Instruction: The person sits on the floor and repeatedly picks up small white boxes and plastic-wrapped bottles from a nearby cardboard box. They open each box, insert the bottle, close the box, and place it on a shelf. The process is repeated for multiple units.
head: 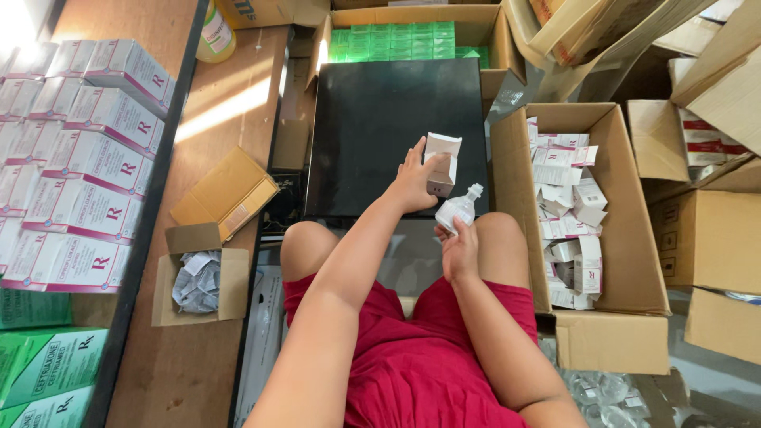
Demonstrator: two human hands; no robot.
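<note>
My left hand (412, 181) grips a small white carton (441, 164) with its top flap open, held above the black flat surface (372, 119) in front of my knees. My right hand (460, 247) holds a small clear plastic bottle (459, 208) just below and to the right of the carton, its neck pointing up toward the carton. Both hands hover over my lap, between my knees in red shorts.
A big cardboard box (626, 269) of loose white cartons stands at my right. A box of green packs (476, 28) sits beyond the black surface. On the left, a wooden shelf (230, 103) carries stacked white-and-pink boxes (95, 158), a small open box of folded leaflets (198, 281) and a yellow bottle (216, 36).
</note>
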